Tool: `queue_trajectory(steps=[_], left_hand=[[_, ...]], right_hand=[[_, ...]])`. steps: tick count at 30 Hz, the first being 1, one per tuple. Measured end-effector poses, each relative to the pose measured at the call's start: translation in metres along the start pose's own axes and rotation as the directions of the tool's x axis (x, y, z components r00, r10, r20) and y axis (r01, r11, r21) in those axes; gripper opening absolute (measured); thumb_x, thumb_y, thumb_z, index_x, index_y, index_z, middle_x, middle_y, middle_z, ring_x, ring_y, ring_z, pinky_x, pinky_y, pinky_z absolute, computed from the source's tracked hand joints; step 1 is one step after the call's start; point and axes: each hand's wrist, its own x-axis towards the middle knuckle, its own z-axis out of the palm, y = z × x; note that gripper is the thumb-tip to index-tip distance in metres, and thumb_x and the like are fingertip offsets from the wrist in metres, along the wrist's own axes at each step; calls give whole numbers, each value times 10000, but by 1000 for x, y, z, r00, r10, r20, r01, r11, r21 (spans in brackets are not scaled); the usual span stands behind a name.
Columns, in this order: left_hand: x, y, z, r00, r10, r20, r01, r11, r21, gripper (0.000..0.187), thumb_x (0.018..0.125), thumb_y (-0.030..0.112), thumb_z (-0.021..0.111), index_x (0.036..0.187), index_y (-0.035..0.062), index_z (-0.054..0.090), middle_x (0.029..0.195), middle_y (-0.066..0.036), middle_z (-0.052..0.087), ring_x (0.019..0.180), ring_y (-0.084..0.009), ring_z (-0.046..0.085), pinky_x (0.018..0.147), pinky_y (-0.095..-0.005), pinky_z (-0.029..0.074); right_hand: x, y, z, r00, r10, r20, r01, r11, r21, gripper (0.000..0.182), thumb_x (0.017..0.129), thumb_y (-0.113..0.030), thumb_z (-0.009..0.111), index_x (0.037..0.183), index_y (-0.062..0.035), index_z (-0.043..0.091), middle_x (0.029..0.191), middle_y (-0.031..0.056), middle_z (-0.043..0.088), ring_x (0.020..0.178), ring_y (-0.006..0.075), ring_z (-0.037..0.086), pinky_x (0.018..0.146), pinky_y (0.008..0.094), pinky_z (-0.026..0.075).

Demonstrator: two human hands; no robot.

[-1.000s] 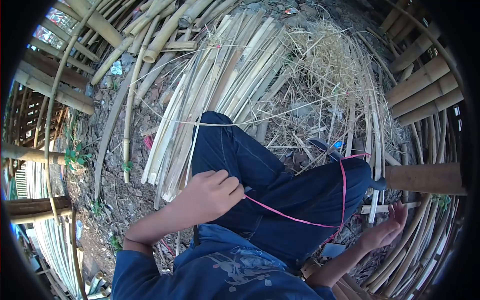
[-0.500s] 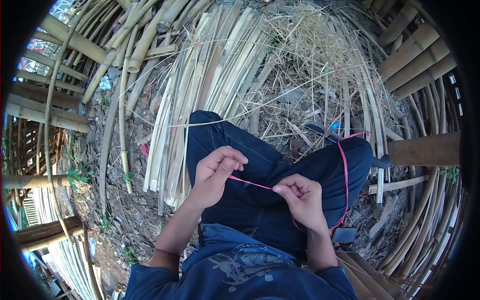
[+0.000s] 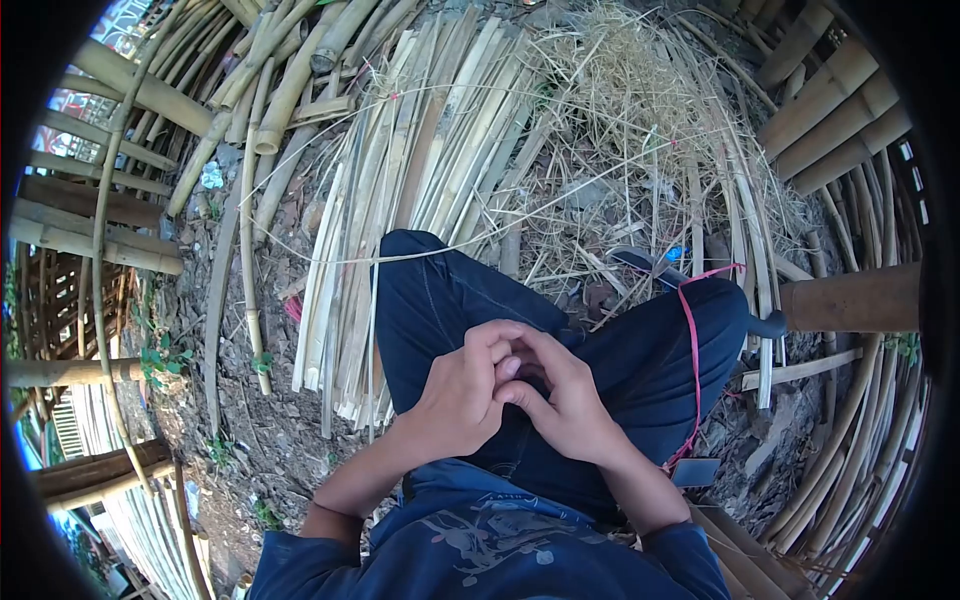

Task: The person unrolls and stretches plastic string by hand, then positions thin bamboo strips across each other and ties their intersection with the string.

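Observation:
My left hand (image 3: 462, 395) and my right hand (image 3: 567, 392) are together over my lap, fingers curled and touching. Both are closed on the pink plastic string (image 3: 694, 350), though the part between them is hidden behind the fingers. The visible length of the string hangs over my right knee and runs down beside my thigh. My crossed legs in dark trousers (image 3: 470, 280) lie beneath the hands.
Split bamboo strips (image 3: 440, 150) lie in a bundle ahead of me. Dry shavings (image 3: 610, 80) cover the ground on the right. Bamboo poles (image 3: 290, 95) stand left, a thick post (image 3: 850, 303) right. A dark flat rectangular object (image 3: 696, 472) rests by my right hip.
My hands have come together from apart. The pink string stretched between them is now out of sight. My left hand moved right and down, my right hand slightly left.

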Motion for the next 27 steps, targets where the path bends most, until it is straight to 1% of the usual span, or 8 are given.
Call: queue_trajectory(steps=[3,5,7,12,15,18,21,27], left_hand=[[-5,-9,-8,983,-166,-79,159,983,-89,205,947,8,518,1137,-41,460,785,-105,635,634,-154,584,601,-275,462],[-12,-15,-13,960,-268,-87,245,946,-211,160,942,30,553,1083,-31,512,778,-78,629,627,-112,561,577,-243,443],[-16,-16,-13,882,-442,-162,323,818,-476,107,938,101,612,959,-3,615,751,-14,592,605,-28,492,524,-166,376],[-26,-38,-25,790,-559,-250,329,732,-597,171,982,157,550,994,1,617,726,-15,563,619,-33,492,528,-172,372],[-31,-77,-35,675,-468,-570,487,863,-132,203,960,172,579,1043,-6,628,771,-33,589,699,-85,529,641,-238,438],[-38,-130,-45,633,-213,-744,682,610,405,398,903,294,631,1112,-41,588,976,-190,602,889,-319,571,829,-433,451],[-32,-145,-53,608,-541,-580,787,509,350,532,876,389,639,1141,-65,561,1042,-229,600,977,-388,568,900,-468,429],[-7,-184,-64,524,-602,-602,831,517,206,406,880,309,644,1064,-47,579,1046,-262,625,973,-395,608,866,-436,462]], right_hand=[[2,10,10,999,8,-38,-12,994,-104,375,830,-53,703,1173,39,582,886,128,616,718,221,640,643,308,507],[2,18,13,954,-289,-75,237,885,-400,197,822,-30,701,1004,35,662,703,85,588,545,170,566,524,300,462],[2,9,11,968,-247,-39,209,885,-415,147,826,-22,694,962,30,672,667,81,588,514,160,553,497,285,447],[2,17,17,949,-271,-159,212,926,-313,95,841,-11,675,928,26,685,611,71,609,478,131,553,468,252,428],[2,17,14,953,-258,-158,209,939,-273,92,851,-12,668,926,39,685,636,79,633,486,122,566,475,242,434],[1,18,14,966,-210,-149,170,955,-242,93,852,-11,666,925,41,688,635,81,636,484,115,564,478,241,438],[2,20,15,956,-250,-151,201,938,-283,86,853,-12,666,917,40,691,632,84,637,482,111,566,476,240,436],[-1,21,15,959,-231,-165,173,937,-303,84,858,-19,665,913,38,693,629,82,635,468,103,560,460,227,424]])
